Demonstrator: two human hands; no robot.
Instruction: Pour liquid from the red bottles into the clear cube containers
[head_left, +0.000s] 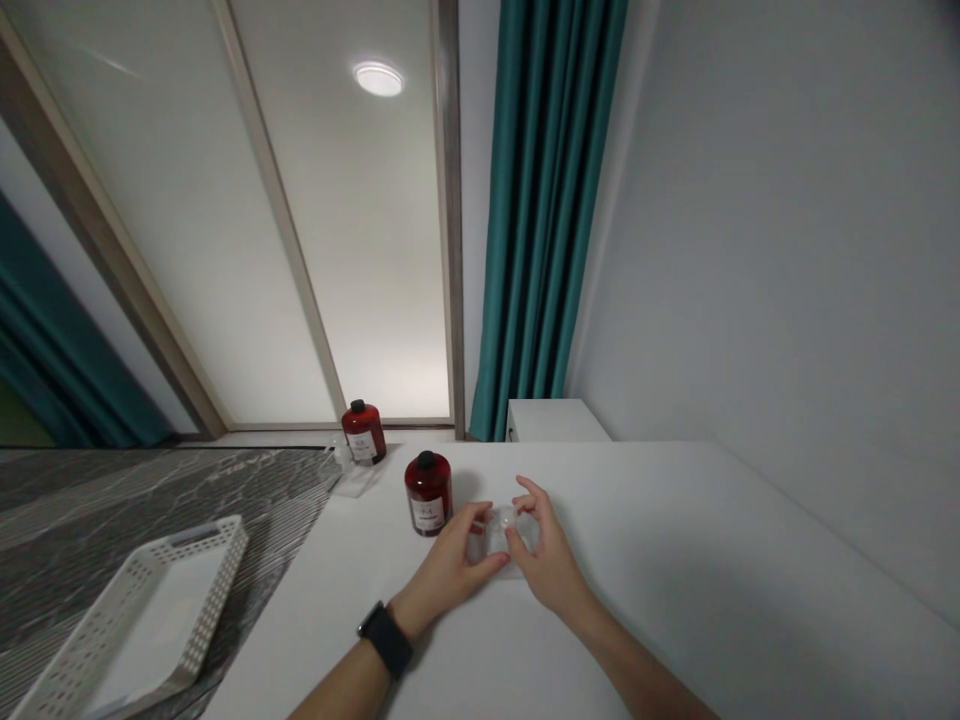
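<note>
A small clear plastic piece (502, 530), its exact kind hard to make out, is at the middle of the white table between both hands. My left hand (459, 562), with a black watch (386, 638) on its wrist, curls its fingers and thumb around the left side of it. From the right, my right hand (546, 548) pinches it with the thumb, other fingers bent above. Just left of the hands stands a dark red bottle (428, 494) with a black cap and white label, upright. Farther back is a similar red bottle (363, 432) beside a crumpled clear plastic bag (352, 482).
The white table (675, 620) runs to the wall on the right. A white perforated basket (180, 655) sits lower left over a dark grey patterned surface (67, 520). Behind the table are a small white cabinet (559, 421), a teal curtain (551, 220) and frosted sliding doors (360, 250).
</note>
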